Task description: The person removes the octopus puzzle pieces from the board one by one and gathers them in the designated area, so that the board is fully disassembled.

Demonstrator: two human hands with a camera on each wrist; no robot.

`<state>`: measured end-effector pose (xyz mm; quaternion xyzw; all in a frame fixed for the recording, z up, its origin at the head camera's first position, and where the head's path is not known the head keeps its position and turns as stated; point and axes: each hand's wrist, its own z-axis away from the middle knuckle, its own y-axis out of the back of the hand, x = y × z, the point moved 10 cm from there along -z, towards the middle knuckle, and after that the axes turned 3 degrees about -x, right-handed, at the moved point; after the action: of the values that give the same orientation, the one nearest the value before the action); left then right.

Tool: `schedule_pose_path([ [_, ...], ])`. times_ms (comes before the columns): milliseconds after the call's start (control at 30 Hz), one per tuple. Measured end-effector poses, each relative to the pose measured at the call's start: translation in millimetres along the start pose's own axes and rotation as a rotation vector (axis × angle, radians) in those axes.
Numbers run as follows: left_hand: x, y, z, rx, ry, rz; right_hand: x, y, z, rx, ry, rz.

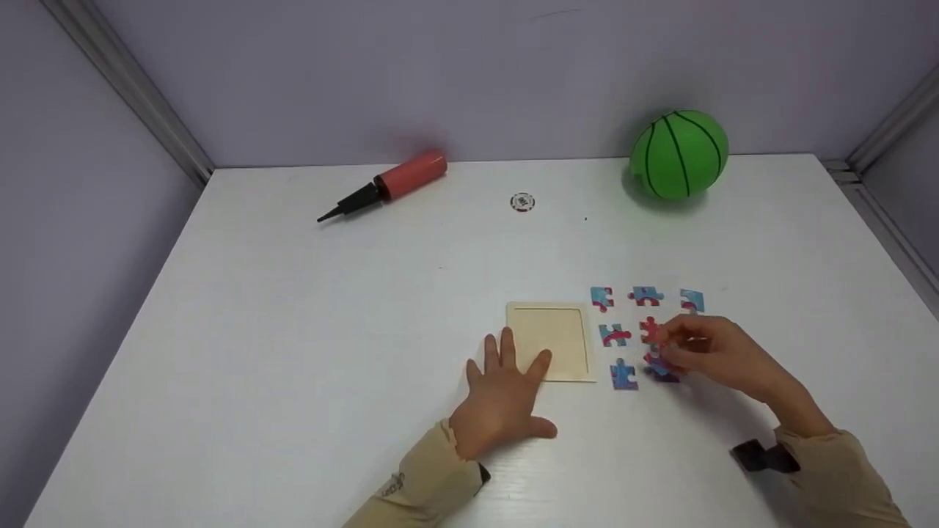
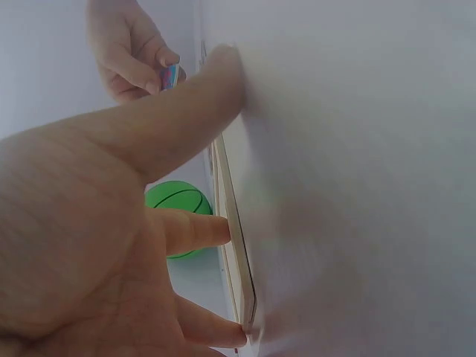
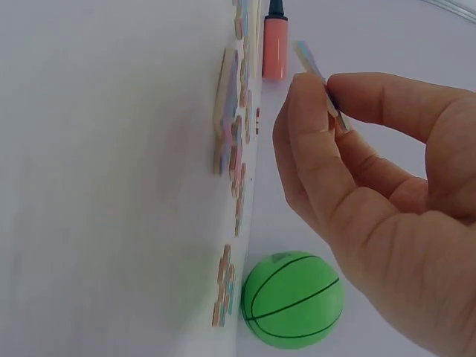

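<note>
A pale wooden puzzle tray (image 1: 550, 341) lies empty on the white table (image 1: 308, 352). My left hand (image 1: 505, 396) lies flat on the table, its straight fingers touching the tray's lower left edge (image 2: 238, 245). Just right of the tray, my right hand (image 1: 678, 350) pinches a blue and red puzzle piece (image 1: 658, 364) between thumb and forefinger, held slightly above the table. The right wrist view shows that piece (image 3: 320, 78) edge-on in the fingertips. Several loose pieces lie around it, among them one (image 1: 613, 335) beside the tray and one (image 1: 623, 375) nearer me.
A green ball (image 1: 679, 155) with black lines sits at the back right against the wall. A red and black hand pump (image 1: 389, 183) lies at the back left. A small round token (image 1: 521, 202) is at the back middle. Walls enclose three sides.
</note>
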<state>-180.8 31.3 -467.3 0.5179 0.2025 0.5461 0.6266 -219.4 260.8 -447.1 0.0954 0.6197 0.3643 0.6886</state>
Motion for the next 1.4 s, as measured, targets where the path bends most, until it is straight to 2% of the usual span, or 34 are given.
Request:
schedule_pose_path([
  [267, 3.8, -0.4, -0.7, 0.006, -0.033, 0.033, 27, 23, 25, 0.022, -0.024, -0.013],
  [400, 3.3, 1.1, 0.4, 0.023, -0.042, 0.036, 36, 25, 28, -0.014, -0.033, -0.012],
  [667, 0.7, 4.5, 2.5, 0.034, -0.036, 0.026, 44, 24, 28, -0.078, -0.099, 0.064],
  [867, 0.9, 2.8, 1.6, 0.03, -0.037, 0.021, 47, 30, 28, -0.008, -0.108, 0.191],
  [967, 1.0, 2.8, 1.8, 0.031, -0.036, 0.008, 48, 32, 29, 0.024, -0.113, 0.22],
  [1400, 1.8, 2.8, 1.6, 0.041, -0.046, 0.035, 50, 40, 30, 0.084, -0.144, 0.254],
])
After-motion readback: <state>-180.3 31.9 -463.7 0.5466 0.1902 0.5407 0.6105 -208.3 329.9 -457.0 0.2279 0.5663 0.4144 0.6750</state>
